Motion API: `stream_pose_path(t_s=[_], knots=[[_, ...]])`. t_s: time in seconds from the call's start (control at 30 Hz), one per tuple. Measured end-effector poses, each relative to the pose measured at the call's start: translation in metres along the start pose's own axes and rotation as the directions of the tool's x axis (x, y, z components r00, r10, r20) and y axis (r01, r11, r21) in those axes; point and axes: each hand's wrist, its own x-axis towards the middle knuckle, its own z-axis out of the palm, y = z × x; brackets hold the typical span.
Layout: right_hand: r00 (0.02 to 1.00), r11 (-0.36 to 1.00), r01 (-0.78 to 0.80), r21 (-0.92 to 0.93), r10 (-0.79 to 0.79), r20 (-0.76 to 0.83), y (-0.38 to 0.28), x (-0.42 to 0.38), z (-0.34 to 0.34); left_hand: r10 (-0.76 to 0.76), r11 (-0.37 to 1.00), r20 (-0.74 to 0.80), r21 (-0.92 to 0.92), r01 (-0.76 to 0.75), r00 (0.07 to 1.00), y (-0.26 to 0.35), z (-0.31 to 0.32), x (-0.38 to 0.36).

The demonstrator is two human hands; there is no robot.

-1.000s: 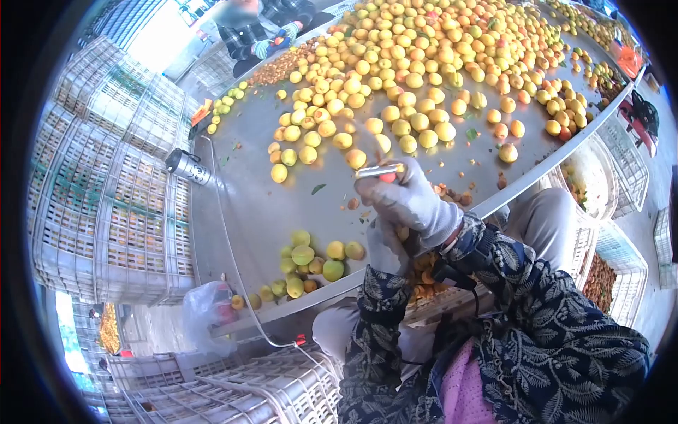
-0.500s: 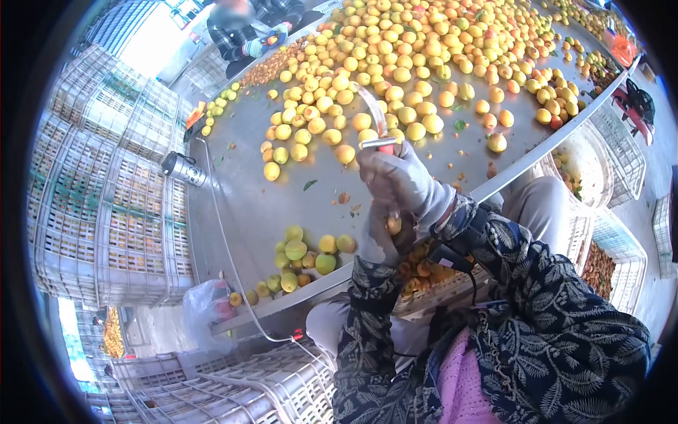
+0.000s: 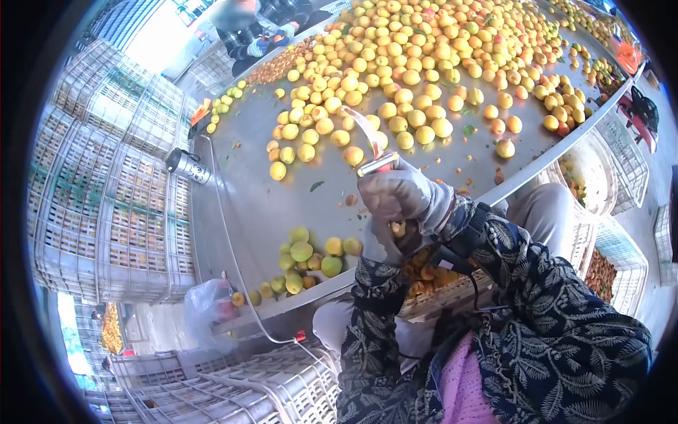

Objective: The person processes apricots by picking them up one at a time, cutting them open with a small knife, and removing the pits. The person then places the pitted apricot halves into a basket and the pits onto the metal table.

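Observation:
My right hand (image 3: 399, 191), in a pale grey glove, is closed round the red handle of a curved-bladed knife (image 3: 371, 138). The blade points up and to the left over the metal table. Just below, my gloved left hand (image 3: 383, 244) is closed and partly covered by the right. A small part of an apricot (image 3: 398, 228) shows between the two hands, apparently in the left one's grip; its rest is hidden. Beyond the blade lies a large heap of yellow-orange apricots (image 3: 424, 78). Greener apricots (image 3: 301, 251) form a small group left of my hands.
The metal table (image 3: 247, 205) has a raised edge close to my knees. Below my hands stands a crate of apricots (image 3: 431, 277). Stacked plastic crates (image 3: 113, 205) rise at left, near a flask (image 3: 187, 168) and a plastic bag (image 3: 205, 307). A co-worker (image 3: 261, 28) sits across the table.
The view has shifted slightly, so the table's contents appear a little to the right. My right hand and knife have tilted a little; both hands stay close together.

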Motion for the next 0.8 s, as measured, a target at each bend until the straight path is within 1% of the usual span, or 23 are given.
stream_pose_path(t_s=[0.03,0.07,0.1,0.13,0.17,0.2,0.23,0.27,0.3,0.33,0.4,0.43,0.47,0.5,0.53,0.57,0.6,0.63,0.67,0.7,0.73,0.77,0.8], knots=[[1.0,1.0,-0.012,-0.018,0.012,-0.008,0.0,0.001,-0.003,0.006,1.0,-0.002,-0.001,-0.006,1.0,0.001,0.002,0.001],[1.0,1.0,-0.006,-0.025,0.006,-0.001,0.0,0.006,-0.01,-0.077,0.992,0.004,-0.096,0.077,0.997,0.003,0.003,0.003],[0.991,0.992,0.074,0.098,-0.063,-0.114,0.002,0.01,-0.019,-0.165,0.967,0.022,-0.191,0.166,0.986,0.004,0.005,0.001],[0.965,0.964,0.168,0.205,-0.119,-0.232,0.001,0.014,-0.023,-0.156,0.969,0.021,-0.191,0.157,0.987,-0.006,0.009,-0.002],[0.907,0.967,0.239,0.085,-0.192,-0.376,-0.006,0.016,-0.02,-0.336,0.687,0.081,-0.66,0.303,0.938,-0.027,0.016,-0.003],[0.904,0.965,0.252,0.072,-0.208,-0.373,-0.013,0.016,-0.022,-0.443,0.185,0.234,-0.921,0.343,0.866,-0.038,0.021,0.001],[0.844,0.942,0.331,-0.044,-0.317,-0.433,-0.02,0.013,-0.025,-0.441,0.293,0.216,-0.883,0.367,0.871,0.02,0.011,0.018],[0.767,0.9,0.401,-0.17,-0.432,-0.475,-0.028,0.01,-0.028,-0.415,0.293,0.225,-0.884,0.364,0.882,0.029,0.007,0.022],[0.759,0.877,0.409,-0.253,-0.481,-0.438,-0.034,0.008,-0.035,-0.339,0.631,0.087,-0.718,0.295,0.937,0.035,0.003,0.019],[0.702,0.863,0.419,-0.283,-0.505,-0.502,-0.043,0.003,-0.023,-0.206,0.874,-0.031,-0.455,0.17,0.978,0.037,0.002,0.017],[0.718,0.851,0.428,-0.303,-0.525,-0.458,-0.042,-0.003,-0.027,-0.209,0.893,-0.118,-0.428,0.141,0.971,0.025,0.013,0.018],[0.699,0.793,0.383,-0.473,-0.584,-0.413,-0.039,-0.006,-0.023,-0.178,0.888,-0.121,-0.448,0.106,0.977,0.025,0.017,0.019],[0.685,0.709,0.329,-0.623,-0.634,-0.36,-0.037,-0.009,-0.02,-0.358,0.731,-0.077,-0.643,0.228,0.931,0.025,0.019,0.02],[0.679,0.689,0.339,-0.641,-0.65,-0.339,-0.037,-0.012,-0.018,-0.516,0.518,0.016,-0.791,0.327,0.856,0.026,0.02,0.023],[0.708,0.79,0.278,-0.546,-0.553,-0.44,-0.035,-0.014,-0.013,-0.501,0.519,0.012,-0.796,0.312,0.865,0.028,0.017,0.025],[0.73,0.878,0.21,-0.429,-0.433,-0.528,-0.032,-0.015,-0.009,-0.542,0.508,0.016,-0.791,0.342,0.841,0.029,0.014,0.025],[0.736,0.876,0.211,-0.433,-0.434,-0.519,-0.029,-0.016,-0.006,-0.585,0.494,0.016,-0.785,0.372,0.811,0.031,0.011,0.025],[0.748,0.873,0.212,-0.439,-0.434,-0.502,-0.026,-0.018,-0.005,-0.602,0.415,0.053,-0.832,0.369,0.797,0.035,0.008,0.024],[0.758,0.87,0.214,-0.443,-0.434,-0.487,-0.025,-0.021,-0.003,-0.602,0.417,0.048,-0.832,0.365,0.797,0.032,0.008,0.023],[0.77,0.869,0.191,-0.457,-0.421,-0.479,-0.027,-0.024,0.001,-0.531,0.602,-0.034,-0.719,0.349,0.847,0.029,0.01,0.02],[0.772,0.869,0.191,-0.456,-0.42,-0.477,-0.029,-0.026,0.007,-0.444,0.758,-0.098,-0.571,0.315,0.891,0.027,0.011,0.019],[0.78,0.881,0.153,-0.447,-0.385,-0.493,-0.032,-0.028,0.013,-0.444,0.76,-0.101,-0.568,0.315,0.89,0.026,0.011,0.017],[0.788,0.892,0.115,-0.438,-0.35,-0.506,-0.032,-0.028,0.017,-0.447,0.804,-0.077,-0.471,0.363,0.891,0.026,0.011,0.016]])
